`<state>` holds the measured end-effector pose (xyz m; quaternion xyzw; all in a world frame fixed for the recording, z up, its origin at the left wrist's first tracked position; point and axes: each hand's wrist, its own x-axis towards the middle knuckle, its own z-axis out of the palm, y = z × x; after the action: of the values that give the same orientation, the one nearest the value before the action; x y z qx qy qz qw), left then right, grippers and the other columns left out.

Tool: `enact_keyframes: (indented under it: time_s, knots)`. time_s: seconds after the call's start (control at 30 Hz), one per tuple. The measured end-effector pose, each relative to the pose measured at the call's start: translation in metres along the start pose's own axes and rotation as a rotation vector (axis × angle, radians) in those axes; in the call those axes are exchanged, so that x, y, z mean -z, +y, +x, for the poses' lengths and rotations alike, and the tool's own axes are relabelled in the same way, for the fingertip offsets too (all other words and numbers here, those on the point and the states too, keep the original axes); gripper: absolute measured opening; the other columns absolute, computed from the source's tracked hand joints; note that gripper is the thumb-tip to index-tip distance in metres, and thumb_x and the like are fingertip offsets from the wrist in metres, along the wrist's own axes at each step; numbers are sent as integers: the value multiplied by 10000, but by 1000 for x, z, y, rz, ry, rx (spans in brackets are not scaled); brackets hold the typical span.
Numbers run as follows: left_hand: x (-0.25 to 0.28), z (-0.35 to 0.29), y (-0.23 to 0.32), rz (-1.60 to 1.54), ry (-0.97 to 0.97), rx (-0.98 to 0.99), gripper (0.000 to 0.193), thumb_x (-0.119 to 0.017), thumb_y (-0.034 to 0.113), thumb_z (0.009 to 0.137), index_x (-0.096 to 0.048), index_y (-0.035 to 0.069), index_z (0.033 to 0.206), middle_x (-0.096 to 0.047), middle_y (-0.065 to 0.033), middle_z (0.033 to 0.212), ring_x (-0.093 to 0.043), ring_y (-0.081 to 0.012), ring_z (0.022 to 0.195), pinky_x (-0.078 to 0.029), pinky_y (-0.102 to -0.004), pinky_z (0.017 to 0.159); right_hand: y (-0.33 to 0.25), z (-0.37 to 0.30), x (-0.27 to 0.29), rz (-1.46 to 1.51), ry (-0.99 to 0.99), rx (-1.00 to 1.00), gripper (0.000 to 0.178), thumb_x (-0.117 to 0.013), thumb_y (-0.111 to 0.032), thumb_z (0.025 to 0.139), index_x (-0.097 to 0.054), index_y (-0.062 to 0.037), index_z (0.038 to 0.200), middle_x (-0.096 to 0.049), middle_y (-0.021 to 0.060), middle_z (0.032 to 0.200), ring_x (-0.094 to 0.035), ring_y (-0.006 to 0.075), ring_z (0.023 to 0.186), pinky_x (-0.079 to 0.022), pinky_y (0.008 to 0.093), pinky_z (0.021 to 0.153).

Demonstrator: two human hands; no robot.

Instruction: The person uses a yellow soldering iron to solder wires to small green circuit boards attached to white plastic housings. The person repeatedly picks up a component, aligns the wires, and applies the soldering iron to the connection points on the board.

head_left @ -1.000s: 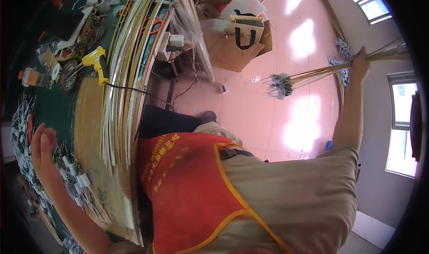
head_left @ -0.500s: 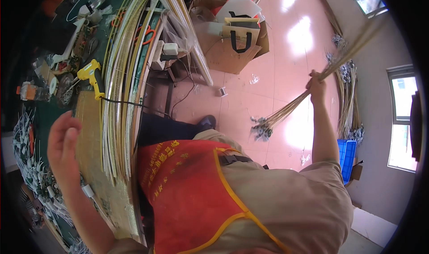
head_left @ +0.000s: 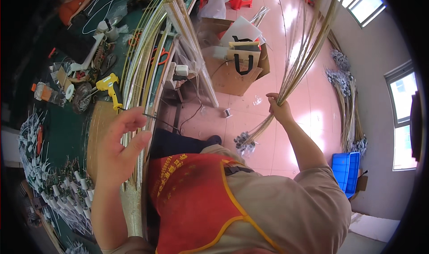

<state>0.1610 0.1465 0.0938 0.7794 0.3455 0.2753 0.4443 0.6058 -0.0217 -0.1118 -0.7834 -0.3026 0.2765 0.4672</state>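
Tan strands, thin and grey-tufted, fan from the right hand grasping them; left hand unclenched.

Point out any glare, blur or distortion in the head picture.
Head view: bright glare patches on the pink floor; the window washed out nearly white; the green table with its edge bowed by the fisheye; upper ends of the strip bundle in the right hand smeared, probably by motion.
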Motion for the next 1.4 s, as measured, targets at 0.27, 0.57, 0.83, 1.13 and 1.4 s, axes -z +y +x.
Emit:
enact_keyframes:
  time_s: [0.27, 0.57, 0.83, 1.13, 1.4]
  knots:
    - [21, -19, -23, -222, 101, 70, 376, -665, 109, 899, -567, 5, 1246, -624, -39, 1036, -564, -102, 937, -447, -237, 850, 7, 8, 52, 153, 239, 101, 244, -547, -125, 933, -635, -19, 1135, -523, 18, 599, -523, 107, 557, -430, 252, 538]
    - [39, -28, -35, -218, 84, 90, 350, -652, 101, 912, -570, 8, 1239, -621, -30, 1015, -549, -85, 913, -425, -219, 824, -17, -15, 78, 167, 199, 72, 232, -554, -110, 923, -641, -13, 1115, -521, 22, 603, -516, 121, 567, -430, 259, 575]
    - [47, -28, -35, -137, 40, 55, 346, -647, 136, 916, -580, 14, 1232, -615, -32, 1011, -541, -85, 923, -413, -210, 816, -44, -50, 137, 149, 27, -60, 221, -573, -113, 903, -645, 2, 1078, -481, -7, 584, -496, 110, 541, -411, 251, 528]
    - [63, -29, -32, -11, 53, 129, 367, -633, 154, 916, -566, -3, 1242, -610, -46, 1017, -550, -116, 956, -419, -253, 878, -8, -36, 152, 96, -11, -329, 249, -569, -77, 889, -609, 35, 1107, -437, -25, 632, -441, 94, 526, -413, 251, 515]
    - [74, -44, -51, 89, 146, 267, 367, -590, 161, 933, -553, -30, 1244, -619, -69, 1043, -576, -165, 1001, -423, -308, 942, 140, 2, 111, 96, 119, -385, 258, -591, -106, 876, -628, 15, 1100, -516, 19, 695, -524, 136, 593, -463, 290, 552]
